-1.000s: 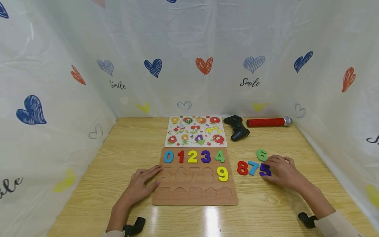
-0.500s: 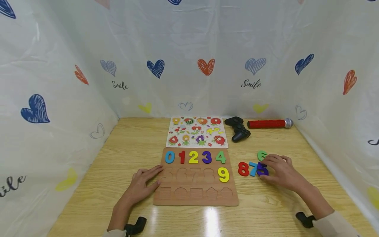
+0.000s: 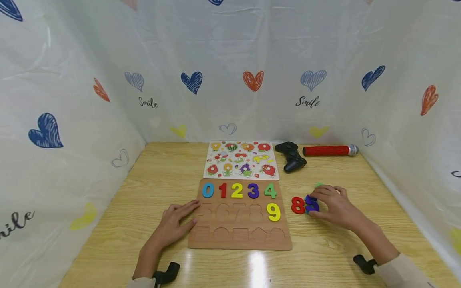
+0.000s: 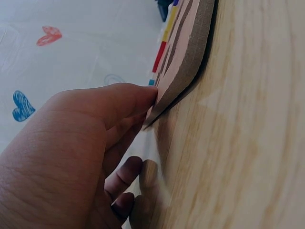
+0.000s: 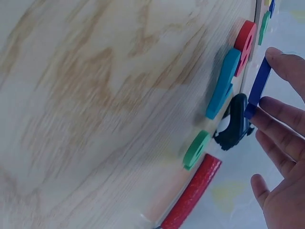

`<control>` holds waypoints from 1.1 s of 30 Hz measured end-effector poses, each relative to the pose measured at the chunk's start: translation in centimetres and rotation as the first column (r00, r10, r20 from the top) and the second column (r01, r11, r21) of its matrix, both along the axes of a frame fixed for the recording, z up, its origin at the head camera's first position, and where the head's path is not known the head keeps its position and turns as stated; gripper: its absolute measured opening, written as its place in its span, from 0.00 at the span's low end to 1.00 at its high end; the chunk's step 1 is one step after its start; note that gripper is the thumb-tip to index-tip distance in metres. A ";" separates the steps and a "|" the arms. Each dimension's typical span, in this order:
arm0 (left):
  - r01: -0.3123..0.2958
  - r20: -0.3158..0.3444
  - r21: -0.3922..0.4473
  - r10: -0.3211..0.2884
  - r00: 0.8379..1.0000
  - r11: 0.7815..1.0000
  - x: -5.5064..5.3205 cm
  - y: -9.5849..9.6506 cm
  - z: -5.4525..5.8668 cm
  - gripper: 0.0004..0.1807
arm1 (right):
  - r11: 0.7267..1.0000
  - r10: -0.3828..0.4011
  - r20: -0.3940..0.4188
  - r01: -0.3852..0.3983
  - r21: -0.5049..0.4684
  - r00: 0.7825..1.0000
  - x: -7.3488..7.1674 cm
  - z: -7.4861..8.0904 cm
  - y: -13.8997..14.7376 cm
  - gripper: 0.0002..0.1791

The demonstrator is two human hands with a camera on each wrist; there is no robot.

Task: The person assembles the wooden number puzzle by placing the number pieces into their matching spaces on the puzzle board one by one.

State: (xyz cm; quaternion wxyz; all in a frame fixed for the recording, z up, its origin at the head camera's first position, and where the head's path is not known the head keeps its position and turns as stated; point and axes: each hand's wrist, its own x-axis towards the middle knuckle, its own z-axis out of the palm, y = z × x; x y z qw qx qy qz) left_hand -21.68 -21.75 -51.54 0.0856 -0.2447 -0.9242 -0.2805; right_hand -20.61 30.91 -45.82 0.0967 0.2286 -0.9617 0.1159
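My right hand (image 3: 333, 208) pinches a purple number 5 (image 3: 311, 204) between thumb and fingertips, raised off the table in the right wrist view. Below the 5 lies a blue number 7 (image 5: 221, 83), mostly covered in the head view. A red number 8 (image 3: 297, 205) is just left of it, and a green number 6 (image 5: 196, 150) lies behind the hand. My left hand (image 3: 174, 224) touches the left edge of the wooden number board (image 3: 239, 243) with fairly straight fingers. The board bears numbers 0 to 4 along its back row and a yellow 9 (image 3: 273, 212) below the 4.
A fruit puzzle board (image 3: 241, 160) lies directly behind the number board. To its right are a black game controller (image 3: 291, 157) and a red microphone (image 3: 325, 151). A patterned curtain (image 3: 230, 104) surrounds the table (image 3: 158, 172) at the back and sides.
The right hand has carried the purple 5 leftward, from beside the blue 7 to over it. The left hand stays at the board's edge. The head view has shifted slightly.
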 end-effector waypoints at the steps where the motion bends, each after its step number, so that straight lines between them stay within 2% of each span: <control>1: -0.003 0.004 -0.001 0.003 1.000 1.000 0.0 0.0 0.0 0.28 | 1.000 0.001 0.002 -0.001 0.001 1.000 0.0 0.0 -0.2 0.28; 6: -0.015 0.030 0.000 0.015 0.999 1.000 0.1 0.0 0.1 0.28 | 1.000 0.013 0.018 -0.013 -0.003 1.000 -0.2 0.4 -1.2 0.28; 20: -0.013 0.039 0.007 0.013 0.999 1.000 0.2 0.1 0.2 0.28 | 0.998 0.059 -0.005 -0.059 -0.022 0.998 -0.5 0.6 -3.1 0.28; 30: -0.006 0.012 0.017 0.006 1.000 1.000 0.3 0.2 0.2 0.28 | 0.994 0.112 -0.041 -0.113 -0.005 0.993 -0.8 0.4 -4.4 0.28; 33: -0.006 0.022 0.018 0.006 1.000 1.000 0.3 0.2 0.2 0.28 | 0.992 0.122 -0.044 -0.122 -0.010 0.992 -0.9 0.5 -4.9 0.28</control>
